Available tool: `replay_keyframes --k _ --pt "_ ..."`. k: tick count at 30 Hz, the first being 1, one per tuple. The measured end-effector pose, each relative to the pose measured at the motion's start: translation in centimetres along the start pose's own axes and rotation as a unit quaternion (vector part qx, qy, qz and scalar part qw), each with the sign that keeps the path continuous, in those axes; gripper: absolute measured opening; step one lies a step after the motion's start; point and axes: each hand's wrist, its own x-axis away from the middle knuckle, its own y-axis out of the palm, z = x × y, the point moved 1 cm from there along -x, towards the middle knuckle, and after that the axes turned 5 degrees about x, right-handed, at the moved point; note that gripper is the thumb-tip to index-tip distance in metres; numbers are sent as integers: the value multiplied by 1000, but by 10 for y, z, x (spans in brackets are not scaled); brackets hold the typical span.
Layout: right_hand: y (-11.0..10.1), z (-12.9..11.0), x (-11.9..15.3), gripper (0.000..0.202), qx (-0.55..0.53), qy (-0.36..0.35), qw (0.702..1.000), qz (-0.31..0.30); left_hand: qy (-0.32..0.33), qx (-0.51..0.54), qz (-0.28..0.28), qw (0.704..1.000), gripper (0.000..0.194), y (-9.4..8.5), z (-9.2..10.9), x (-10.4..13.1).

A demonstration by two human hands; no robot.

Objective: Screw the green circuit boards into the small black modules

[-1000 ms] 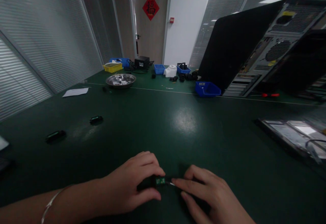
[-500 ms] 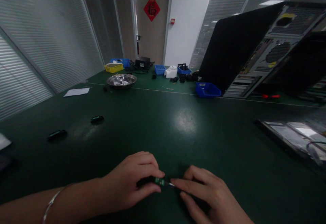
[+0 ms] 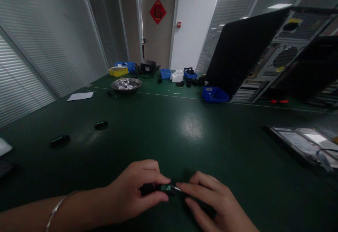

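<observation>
Between its thumb and fingers, my left hand [image 3: 137,187] pinches a small black casing with a green circuit board [image 3: 166,188] showing in it. My right hand [image 3: 215,196] is closed around a thin metal-tipped tool [image 3: 176,188], whose exact kind I cannot make out. The bright tip meets the right end of the casing, close to the board; whether it is inserted is too small to tell. Further off on the left lie two similar black pieces, a nearer one [image 3: 60,140] and a farther one [image 3: 101,124].
A steel bowl [image 3: 126,84] holding small pieces stands at the back left, with white paper [image 3: 80,96] beside it. A blue bin [image 3: 215,94] sits by a black computer case [image 3: 243,56]. Metal-framed hardware [image 3: 303,144] lies at right on the green table [image 3: 158,126].
The tool tip has shifted slightly up and left against the casing's end, and its angle is a little steeper. The left hand keeps its pinch, with the casing slightly turned.
</observation>
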Motion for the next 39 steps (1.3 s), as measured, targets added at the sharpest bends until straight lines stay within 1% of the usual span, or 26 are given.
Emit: replay_keyframes --k 7,13,21,24,28,31,35,39 --pt "2 2 3 34 -26 -6 1000 11 -41 34 -10 999 21 1 1 2" --pt "2 2 1 35 -31 -18 999 24 -45 65 7 997 21 2 0 2" --pt "0 1 1 36 -40 -29 998 30 -98 87 0 991 19 0 3 -1" --pt "1 1 0 36 -40 -25 999 27 -90 76 11 993 20 2 4 0" --pt "1 0 1 35 -23 -12 1000 13 -54 30 30 998 20 5 5 1" --pt "2 0 2 35 -26 -9 1000 12 -55 26 34 998 21 6 4 2" --pt "2 1 2 35 -25 -7 1000 10 -88 61 36 994 21 6 3 1" --pt "4 2 1 36 -20 -14 999 24 -144 82 24 986 19 5 5 -1"
